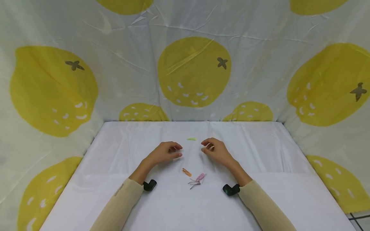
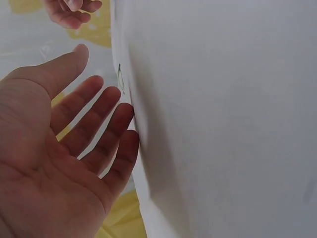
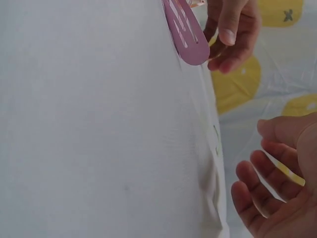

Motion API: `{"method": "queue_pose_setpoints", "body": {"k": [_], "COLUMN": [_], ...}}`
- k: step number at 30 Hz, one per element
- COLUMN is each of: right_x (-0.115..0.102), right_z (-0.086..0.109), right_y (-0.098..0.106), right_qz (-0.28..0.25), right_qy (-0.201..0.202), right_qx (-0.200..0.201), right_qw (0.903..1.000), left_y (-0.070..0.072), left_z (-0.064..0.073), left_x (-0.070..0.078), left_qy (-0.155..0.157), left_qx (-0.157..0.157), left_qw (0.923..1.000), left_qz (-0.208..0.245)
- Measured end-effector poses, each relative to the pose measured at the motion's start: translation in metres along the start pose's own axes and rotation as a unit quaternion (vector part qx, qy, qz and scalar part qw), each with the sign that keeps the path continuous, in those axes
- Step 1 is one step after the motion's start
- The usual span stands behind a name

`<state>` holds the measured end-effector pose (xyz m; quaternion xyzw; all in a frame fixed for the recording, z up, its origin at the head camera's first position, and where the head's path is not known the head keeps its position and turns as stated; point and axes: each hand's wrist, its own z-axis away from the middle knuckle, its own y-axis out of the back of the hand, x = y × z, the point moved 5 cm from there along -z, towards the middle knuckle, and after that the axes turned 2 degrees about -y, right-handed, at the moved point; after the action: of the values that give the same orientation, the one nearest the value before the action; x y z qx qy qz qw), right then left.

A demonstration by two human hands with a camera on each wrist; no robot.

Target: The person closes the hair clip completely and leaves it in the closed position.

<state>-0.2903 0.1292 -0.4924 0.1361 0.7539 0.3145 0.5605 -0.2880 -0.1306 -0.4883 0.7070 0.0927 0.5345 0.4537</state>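
Note:
My left hand (image 1: 165,152) is left of centre over the white table, its fingers relaxed and holding nothing. Across from it, my right hand (image 1: 215,149) is held the same loose way, also holding nothing. Between and just beyond them lies a yellow-green snap hair clip (image 1: 191,139). Nearer to me an orange hair clip (image 1: 187,172) rests on the cloth. Beside it is a small heap of pinkish hair clips (image 1: 199,179), several overlapping, too small to count. One mauve snap hair clip (image 3: 188,37) shows large in the right wrist view. Neither hand touches a clip.
A white cloth (image 1: 254,205) covers the table, with soft folds toward the back. Lemon-printed fabric (image 1: 260,70) hangs behind and on both sides. Each wrist wears a black camera, on the left (image 1: 150,185) and on the right (image 1: 231,190).

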Motion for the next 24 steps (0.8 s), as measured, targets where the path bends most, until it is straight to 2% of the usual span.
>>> {"method": "queue_pose_setpoints", "body": {"k": [11, 19, 24], "right_x": [-0.017, -0.022, -0.025], "right_z": [0.019, 0.029, 0.034], "right_y": [-0.005, -0.01, -0.014], "right_qz": [-0.007, -0.005, -0.007], "right_qy": [0.01, 0.027, 0.032], "right_qx": [-0.025, -0.038, -0.052], "right_qw": [0.9996, 0.9989, 0.9981], "left_y": [-0.011, -0.016, -0.018], "left_z": [0.017, 0.026, 0.029], "left_x": [0.011, 0.023, 0.029], "left_qy": [-0.009, -0.051, -0.07], "left_qx": [-0.035, -0.045, -0.039], "left_qw": [0.9993, 0.9977, 0.9968], "left_qz": [-0.007, 0.011, 0.011]}}
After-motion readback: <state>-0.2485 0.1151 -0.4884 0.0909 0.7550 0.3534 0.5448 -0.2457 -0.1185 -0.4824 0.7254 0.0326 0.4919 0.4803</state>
